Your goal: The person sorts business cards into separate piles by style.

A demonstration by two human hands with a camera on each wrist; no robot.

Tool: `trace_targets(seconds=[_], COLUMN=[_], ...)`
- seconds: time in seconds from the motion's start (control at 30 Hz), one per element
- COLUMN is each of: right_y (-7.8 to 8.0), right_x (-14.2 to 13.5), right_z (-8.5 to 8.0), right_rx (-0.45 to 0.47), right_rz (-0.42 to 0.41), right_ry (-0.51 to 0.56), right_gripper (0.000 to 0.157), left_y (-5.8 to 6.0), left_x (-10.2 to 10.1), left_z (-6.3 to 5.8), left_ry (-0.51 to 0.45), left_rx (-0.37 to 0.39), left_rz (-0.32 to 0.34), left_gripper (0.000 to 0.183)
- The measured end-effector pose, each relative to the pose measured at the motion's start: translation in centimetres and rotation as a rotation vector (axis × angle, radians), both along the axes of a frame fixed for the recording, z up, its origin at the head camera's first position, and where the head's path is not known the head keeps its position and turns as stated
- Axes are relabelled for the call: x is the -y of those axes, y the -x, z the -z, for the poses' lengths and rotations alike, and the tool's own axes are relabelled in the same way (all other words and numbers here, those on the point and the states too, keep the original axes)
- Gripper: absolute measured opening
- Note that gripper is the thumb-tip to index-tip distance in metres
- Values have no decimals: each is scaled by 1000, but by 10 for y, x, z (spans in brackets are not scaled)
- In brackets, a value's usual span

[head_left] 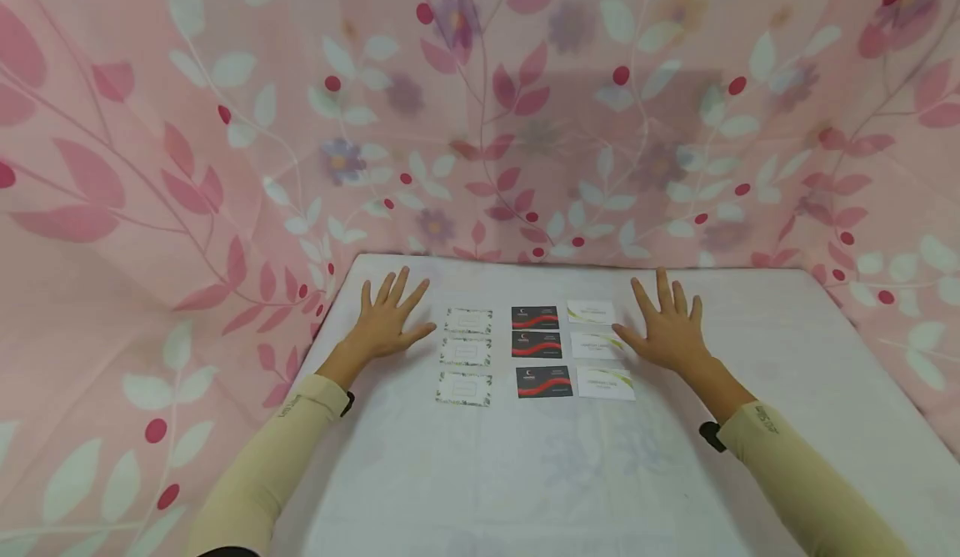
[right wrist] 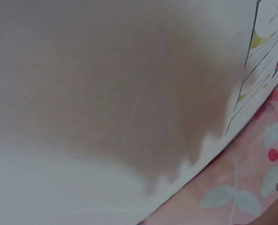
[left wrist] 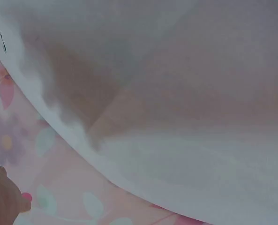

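Both hands are spread with straight fingers, palms down, and hold nothing. The left hand (head_left: 384,325) is left of a column of three white cards with leafy borders (head_left: 464,389). The right hand (head_left: 670,330) is beside a column of three white cards with yellow-green corners (head_left: 606,384); its thumb tip reaches the edge of that column. Between these columns lie three black cards with a red wave (head_left: 543,382). In the left wrist view, part of the left hand (left wrist: 5,199) shows at the lower left. Some white cards (right wrist: 272,21) appear at the right wrist view's upper right.
A white cloth covers the table (head_left: 495,474), whose far edge meets a pink floral curtain (head_left: 480,123). The same patterned fabric hangs along the left and right sides. Dark bands (head_left: 712,436) circle the wrists by the beige sleeves (head_left: 802,474). Hand shadows fall on the cloth.
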State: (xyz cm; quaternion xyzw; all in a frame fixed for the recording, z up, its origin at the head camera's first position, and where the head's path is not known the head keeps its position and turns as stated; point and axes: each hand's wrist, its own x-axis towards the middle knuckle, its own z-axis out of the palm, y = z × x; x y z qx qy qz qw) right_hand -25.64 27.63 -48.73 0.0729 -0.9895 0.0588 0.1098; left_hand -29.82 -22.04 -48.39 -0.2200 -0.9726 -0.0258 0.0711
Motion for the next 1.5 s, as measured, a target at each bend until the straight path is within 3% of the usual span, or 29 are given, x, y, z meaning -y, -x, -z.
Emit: trace_targets(seconds=[0.17,0.5,0.73,1.0,1.1,1.27,1.5], right_y=[12,30,36,49,53,59,67], right_x=[34,99,135,173,187,204,215], right_z=[0,-5,-11,-8,-5,1,6], right_rx=[14,135,179,289,341,333,346], right_rz=[-87,-282,-434,-462,-447,-381,-329], right_ry=[42,295,358,449,486,501,427], right_gripper=[92,96,79,59,54,49,58], left_y=[8,20,27,42,47,54,64], left_x=[-7,-20,-19,-27,-29,-35,-45], left_z=[4,12,10,3,4,5,12], left_ry=[-75,-208,-298,-446,-437,-438,-372], left_rx=[47,209,329,472,472,497,549], left_rz=[24,30,89,64,59,44,77], left_gripper=[82,85,84,67,68,74,67])
